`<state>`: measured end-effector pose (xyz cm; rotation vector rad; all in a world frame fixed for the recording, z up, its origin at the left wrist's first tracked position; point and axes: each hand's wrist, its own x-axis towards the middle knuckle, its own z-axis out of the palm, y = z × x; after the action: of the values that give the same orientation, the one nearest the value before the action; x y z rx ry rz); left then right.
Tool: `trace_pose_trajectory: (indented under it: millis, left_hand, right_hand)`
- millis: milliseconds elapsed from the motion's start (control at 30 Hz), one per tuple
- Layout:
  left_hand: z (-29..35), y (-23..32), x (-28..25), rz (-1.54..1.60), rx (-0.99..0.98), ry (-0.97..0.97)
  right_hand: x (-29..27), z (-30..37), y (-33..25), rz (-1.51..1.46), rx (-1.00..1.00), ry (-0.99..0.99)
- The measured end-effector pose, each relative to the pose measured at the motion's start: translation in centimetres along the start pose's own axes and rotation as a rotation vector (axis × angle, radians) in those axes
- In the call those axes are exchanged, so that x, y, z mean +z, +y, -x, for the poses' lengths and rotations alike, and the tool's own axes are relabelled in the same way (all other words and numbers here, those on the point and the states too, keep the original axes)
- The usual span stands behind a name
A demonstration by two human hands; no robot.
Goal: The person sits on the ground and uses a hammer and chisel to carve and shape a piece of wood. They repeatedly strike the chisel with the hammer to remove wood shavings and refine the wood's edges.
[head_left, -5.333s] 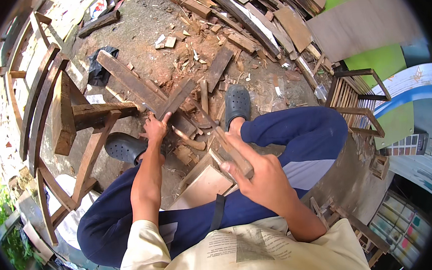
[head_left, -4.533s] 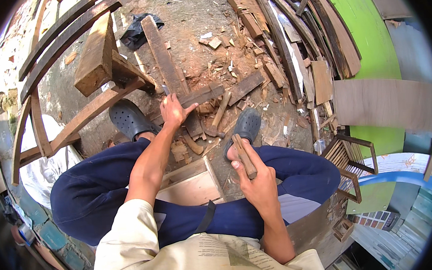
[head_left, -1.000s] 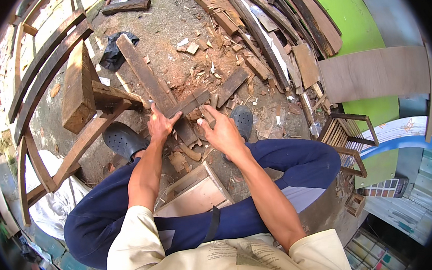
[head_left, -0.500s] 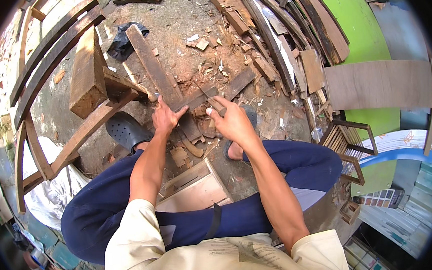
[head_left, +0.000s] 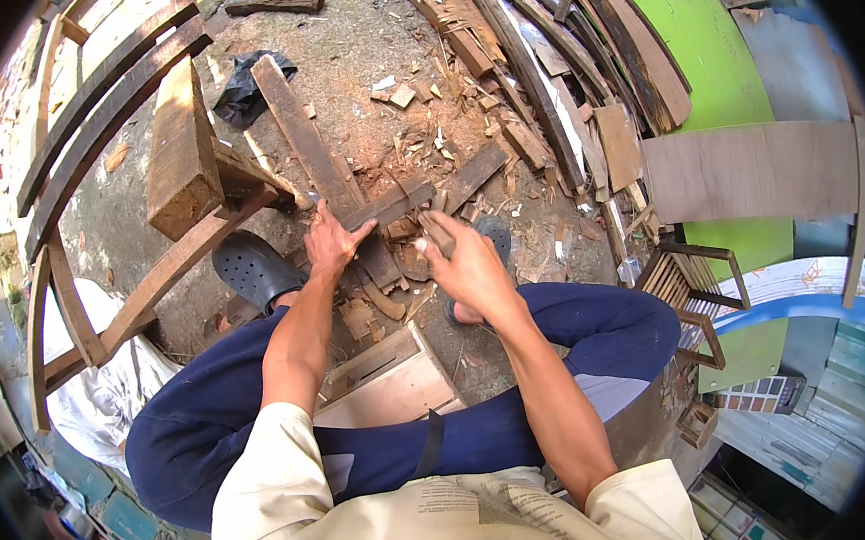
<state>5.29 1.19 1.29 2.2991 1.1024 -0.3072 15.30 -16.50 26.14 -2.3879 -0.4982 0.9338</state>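
Note:
My left hand [head_left: 328, 239] grips the left end of a short brown wooden slat [head_left: 393, 205], thumb along its near side. The slat lies across other wood pieces on the ground. Just right of it, my right hand [head_left: 467, 263] is wrapped round the wooden handle [head_left: 438, 232] of a tool with a thin dark blade. The blade points up and left toward the slat; its exact kind is hard to make out. A long plank [head_left: 304, 128] runs away from my left hand, and another piece of wood [head_left: 476, 175] lies beyond the slat's right end.
Wood chips [head_left: 402, 95] litter the ground ahead. Stacked boards [head_left: 549, 71] lie at the far right, beside a green panel [head_left: 719, 59]. A wooden frame [head_left: 186, 252] and a thick block [head_left: 182, 152] stand at left. A wooden box [head_left: 384, 369] sits between my legs.
My right hand has lowered slightly toward me with the bladed tool, which now looks blurred. My left hand and the slat stay nearly in place. The view has shifted slightly.

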Motion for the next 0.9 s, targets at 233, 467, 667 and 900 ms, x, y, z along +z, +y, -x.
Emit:
trace_pose_trajectory:
  millis: [233, 467, 667, 900]
  left_hand:
    - [0.0, 0.1, -0.2, 0.021, 0.016, 0.017]
    - [0.1, 0.4, -0.4, 0.002, 0.013, -0.019]
    - [0.3, 0.4, 0.2, 0.027, -0.025, -0.02]
    - [0.2, 0.5, 0.1, 0.027, 0.008, -0.013]
  right_hand:
    - [-3.6, 4.8, -0.4, -0.069, 0.035, 0.002]
    - [-0.4, 1.4, 0.6, -0.026, 0.099, -0.075]
    - [-4.4, 9.1, 0.4, -0.025, -0.014, 0.066]
    - [1.6, -2.3, 1.2, -0.069, -0.075, 0.063]
